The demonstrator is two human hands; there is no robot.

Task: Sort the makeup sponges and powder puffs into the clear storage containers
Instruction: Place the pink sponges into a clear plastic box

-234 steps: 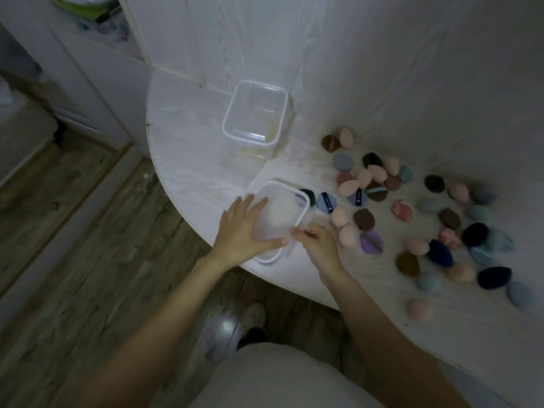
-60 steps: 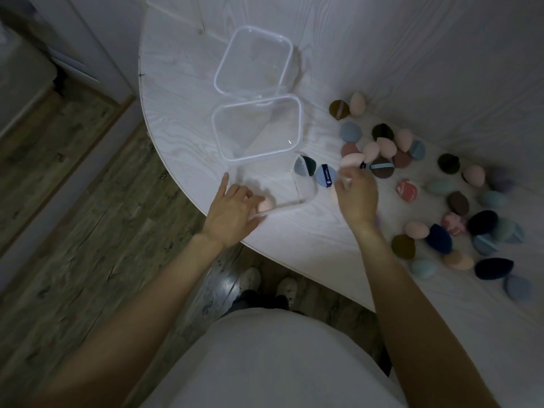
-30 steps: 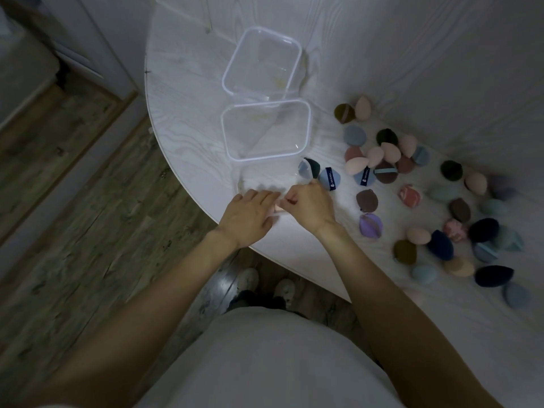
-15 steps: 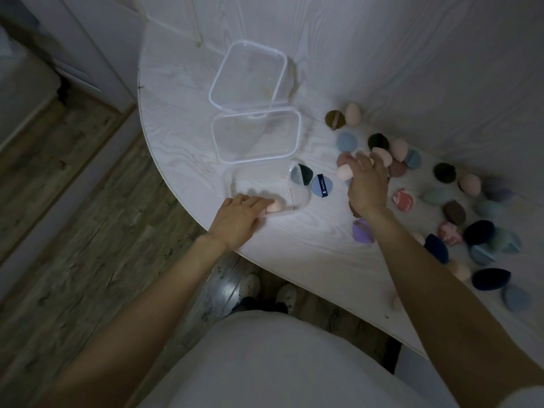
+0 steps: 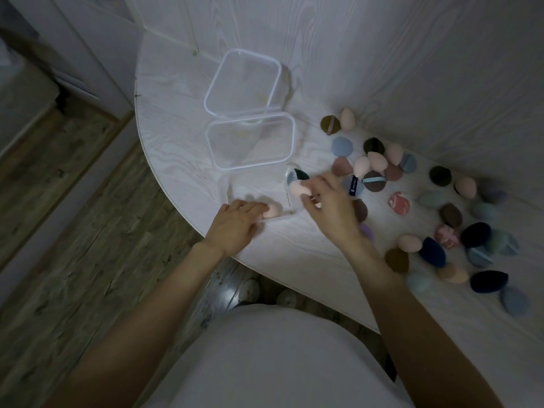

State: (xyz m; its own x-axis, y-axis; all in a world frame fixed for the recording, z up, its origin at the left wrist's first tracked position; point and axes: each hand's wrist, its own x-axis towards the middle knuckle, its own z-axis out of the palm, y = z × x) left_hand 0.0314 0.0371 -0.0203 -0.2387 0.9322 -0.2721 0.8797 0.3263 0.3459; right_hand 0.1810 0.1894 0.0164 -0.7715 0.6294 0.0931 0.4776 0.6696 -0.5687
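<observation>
A low clear container (image 5: pixel 291 198) stands near the table's front edge with one pink sponge (image 5: pixel 272 211) inside. My left hand (image 5: pixel 235 225) grips its near left rim, fingers next to that sponge. Over the container's right side, my right hand (image 5: pixel 329 207) pinches a second pink sponge (image 5: pixel 298 188). A flat clear lid (image 5: pixel 250 139) lies just behind, and a taller clear container (image 5: pixel 244 83) stands further back, with nothing in it. Several sponges and powder puffs (image 5: pixel 371 160) in pink, brown, blue and dark tones lie spread over the table to the right.
The white table (image 5: pixel 176 136) has a curved front edge, with wooden floor (image 5: pixel 88 231) below to the left. A white wall (image 5: pixel 412 69) runs close behind the pile. A dark puff (image 5: pixel 297 175) touches the near container's far right corner.
My right hand reached into the pile, took a pink sponge and carried it left to the near container. My left hand stayed on the container's rim.
</observation>
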